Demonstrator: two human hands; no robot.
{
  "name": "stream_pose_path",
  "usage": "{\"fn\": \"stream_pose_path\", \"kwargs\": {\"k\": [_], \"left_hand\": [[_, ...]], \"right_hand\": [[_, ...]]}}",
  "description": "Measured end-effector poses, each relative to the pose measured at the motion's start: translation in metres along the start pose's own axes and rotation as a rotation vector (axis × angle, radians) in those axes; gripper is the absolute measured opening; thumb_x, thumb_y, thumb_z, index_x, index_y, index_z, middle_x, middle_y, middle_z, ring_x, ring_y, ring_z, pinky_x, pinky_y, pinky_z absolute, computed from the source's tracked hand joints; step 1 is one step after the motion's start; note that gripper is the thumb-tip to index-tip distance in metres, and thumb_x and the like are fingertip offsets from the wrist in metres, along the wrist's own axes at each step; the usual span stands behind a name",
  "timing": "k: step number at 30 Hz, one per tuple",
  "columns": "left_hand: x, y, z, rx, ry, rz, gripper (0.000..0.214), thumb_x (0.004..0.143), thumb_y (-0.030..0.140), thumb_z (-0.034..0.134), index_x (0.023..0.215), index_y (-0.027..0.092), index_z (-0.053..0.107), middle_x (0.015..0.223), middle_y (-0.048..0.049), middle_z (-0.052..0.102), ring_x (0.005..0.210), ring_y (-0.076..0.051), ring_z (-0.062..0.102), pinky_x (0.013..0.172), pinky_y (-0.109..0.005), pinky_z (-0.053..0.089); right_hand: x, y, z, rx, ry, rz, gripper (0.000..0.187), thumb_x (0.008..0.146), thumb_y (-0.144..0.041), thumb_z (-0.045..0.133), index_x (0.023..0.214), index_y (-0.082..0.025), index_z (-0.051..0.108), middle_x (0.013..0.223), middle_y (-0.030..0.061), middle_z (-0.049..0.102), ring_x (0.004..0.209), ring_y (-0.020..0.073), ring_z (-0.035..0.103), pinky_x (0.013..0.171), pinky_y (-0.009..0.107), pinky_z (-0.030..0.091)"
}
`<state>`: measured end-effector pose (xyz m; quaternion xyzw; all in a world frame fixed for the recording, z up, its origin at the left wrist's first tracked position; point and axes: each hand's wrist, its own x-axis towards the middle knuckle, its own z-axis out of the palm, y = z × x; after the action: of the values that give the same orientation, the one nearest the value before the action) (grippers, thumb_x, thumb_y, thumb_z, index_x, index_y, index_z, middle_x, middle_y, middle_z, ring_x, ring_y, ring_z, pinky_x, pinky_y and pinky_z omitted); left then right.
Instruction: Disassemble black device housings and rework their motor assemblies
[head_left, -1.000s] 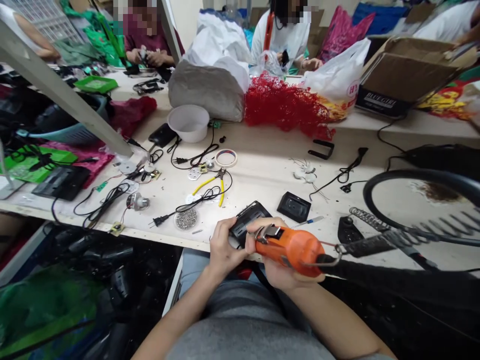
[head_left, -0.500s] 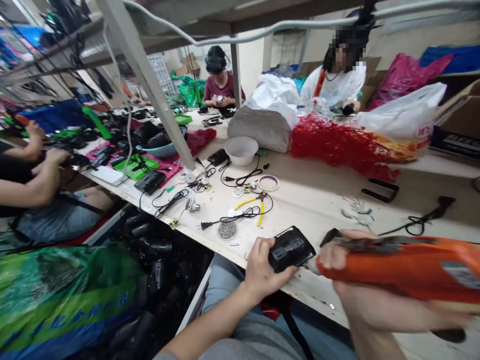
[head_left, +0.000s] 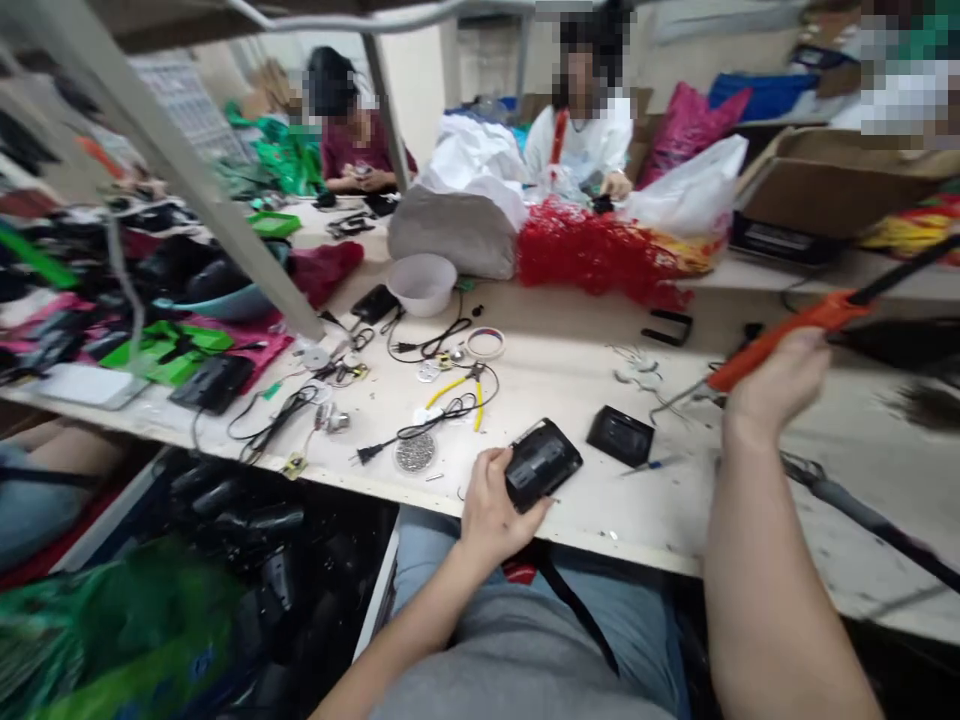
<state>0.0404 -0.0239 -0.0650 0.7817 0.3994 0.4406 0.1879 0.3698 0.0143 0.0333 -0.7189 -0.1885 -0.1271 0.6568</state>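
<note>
My left hand (head_left: 495, 505) grips a small black plastic casing (head_left: 541, 463) at the near edge of the workbench (head_left: 570, 360). Raised over the bench to the right, my right hand (head_left: 776, 380) is closed around an orange electric screwdriver (head_left: 780, 335); its tip points down and left, and a dark cable runs off its back end to the upper right. A second black casing (head_left: 619, 435) lies flat on the bench between my hands. A small dish of screws (head_left: 415, 452) sits left of the held casing.
Yellow-handled pliers (head_left: 454, 385), black cords, a tape roll (head_left: 485, 343) and a white bowl (head_left: 421, 283) lie mid-bench. Red netting (head_left: 600, 255), bags and a cardboard box (head_left: 825, 185) stand behind. Other people sit across the bench and at the left. A slanted metal post (head_left: 217, 215) crosses the left.
My right hand has lifted the orange screwdriver away from the casing, up and to the right. My left hand keeps the casing near the bench edge. The camera view has swung.
</note>
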Motion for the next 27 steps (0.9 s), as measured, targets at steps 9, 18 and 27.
{"fn": "stream_pose_path", "kwargs": {"k": [9,18,27], "left_hand": [[0.004,-0.004,-0.004,0.006,-0.024,0.074,0.062,0.084,0.036,0.068,0.137,0.016,0.041,0.118,-0.0156,0.054,0.113,-0.03,0.058,0.093,-0.049,0.054],[0.003,-0.005,-0.004,0.031,-0.011,0.093,0.062,0.086,0.038,0.067,0.138,0.017,0.041,0.117,-0.0157,0.055,0.111,-0.03,0.059,0.091,-0.047,0.055],[0.002,-0.005,-0.004,0.05,0.012,0.115,0.063,0.086,0.038,0.067,0.139,0.015,0.041,0.117,-0.016,0.055,0.11,-0.03,0.059,0.089,-0.046,0.056]], "right_hand": [[-0.008,0.0,-0.039,-0.378,-0.201,-0.099,0.036,0.073,-0.039,0.073,0.096,-0.016,0.059,0.088,0.009,0.053,0.085,0.0269,0.053,0.092,0.049,0.04],[-0.107,0.036,-0.126,-0.817,-0.469,-0.386,0.047,0.089,-0.043,0.044,0.105,-0.006,0.069,0.097,0.0235,0.064,0.093,0.0372,0.059,0.089,0.053,0.048],[-0.083,0.074,-0.151,-0.983,-0.421,-0.087,0.072,0.078,-0.046,0.055,0.126,0.008,0.052,0.106,0.0315,0.062,0.101,0.0428,0.057,0.094,0.054,0.046]]}}
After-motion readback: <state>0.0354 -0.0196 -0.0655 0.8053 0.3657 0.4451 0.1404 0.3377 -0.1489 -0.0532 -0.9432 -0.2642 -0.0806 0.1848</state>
